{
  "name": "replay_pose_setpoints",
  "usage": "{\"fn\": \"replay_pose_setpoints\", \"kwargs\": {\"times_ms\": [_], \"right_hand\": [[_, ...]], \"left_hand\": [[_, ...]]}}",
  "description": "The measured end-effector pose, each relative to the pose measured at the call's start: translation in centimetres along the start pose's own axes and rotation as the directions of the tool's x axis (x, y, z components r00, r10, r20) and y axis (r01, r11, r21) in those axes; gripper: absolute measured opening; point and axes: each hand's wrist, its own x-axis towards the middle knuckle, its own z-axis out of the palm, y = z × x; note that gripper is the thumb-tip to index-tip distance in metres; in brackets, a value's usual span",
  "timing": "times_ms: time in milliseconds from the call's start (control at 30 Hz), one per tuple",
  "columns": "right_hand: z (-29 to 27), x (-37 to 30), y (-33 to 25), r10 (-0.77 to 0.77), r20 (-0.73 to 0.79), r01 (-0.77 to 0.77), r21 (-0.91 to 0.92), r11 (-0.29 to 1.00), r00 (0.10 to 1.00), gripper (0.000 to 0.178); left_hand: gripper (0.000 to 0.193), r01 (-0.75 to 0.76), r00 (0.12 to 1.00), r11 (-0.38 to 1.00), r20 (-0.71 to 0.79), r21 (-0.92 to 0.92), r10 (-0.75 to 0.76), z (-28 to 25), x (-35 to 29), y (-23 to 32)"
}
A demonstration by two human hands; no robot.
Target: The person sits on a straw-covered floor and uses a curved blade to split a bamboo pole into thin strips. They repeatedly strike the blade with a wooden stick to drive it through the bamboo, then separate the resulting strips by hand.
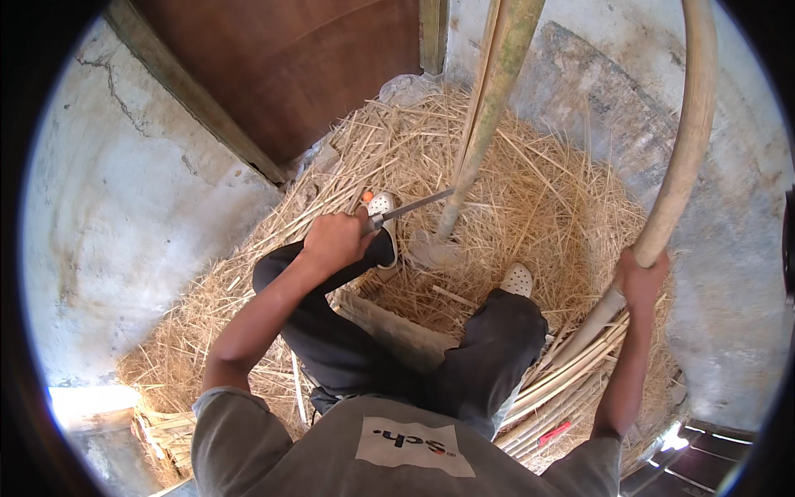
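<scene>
While split green pole (pixel 503 91) rises from straw (pixel 563 195), I see left hand (pixel 335 244) gripping knife (pixel 421 201) left of it, blade reaching pole; right hand (pixel 644 282) wraps curved brown pole (pixel 691 116) rightward, seemingly steadying it.

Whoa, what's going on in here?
Someone is sitting with knees bent above a heap of straw-like strips. Their left hand holds a knife, its blade reaching to a greenish pole; I can't tell if it's cutting in. Their right hand grips a thick, curved pole.
</scene>
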Motion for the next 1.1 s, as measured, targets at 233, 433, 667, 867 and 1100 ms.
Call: {"fn": "replay_pose_setpoints", "kwargs": {"times_ms": [233, 433, 667, 867, 1100], "right_hand": [[15.8, -3.3, 19.6, 0.07, 0.572, 0.047, -0.188, 0.981, 0.818, 0.057], [6.9, -1.4, 9.3, -0.002, 0.362, 0.111, -0.28, 0.954, 0.932, 0.033], [2.3, 0.9, -1.3, -0.091, -0.013, 0.091, 0.034, 0.995, 0.996, 0.043], [17.1, -3.0, 17.9, 0.125, 0.507, 0.052, -0.321, 0.946, 0.853, 0.057], [8.9, -0.8, 8.7, 0.133, 0.422, -0.013, -0.276, 0.961, 0.897, 0.034]], "left_hand": [[0.037, -0.024, 0.999, 1.0, 0.032, 0.005, 0.024, 0.3, 0.5, 0.8], [0.036, -0.018, 1.0, 1.0, -0.004, -0.005, 0.018, 0.7, 0.5, 0.4], [0.034, 0.053, 0.998, 0.998, 0.023, -0.021, -0.053, 1.2, -0.6, 0.1], [0.036, -0.027, 1.0, 1.0, 0.014, 0.003, 0.027, 1.8, 0.9, 0.3], [0.036, 0.003, 0.996, 1.0, 0.088, -0.028, -0.001, 1.2, 1.4, 0.4]]}}
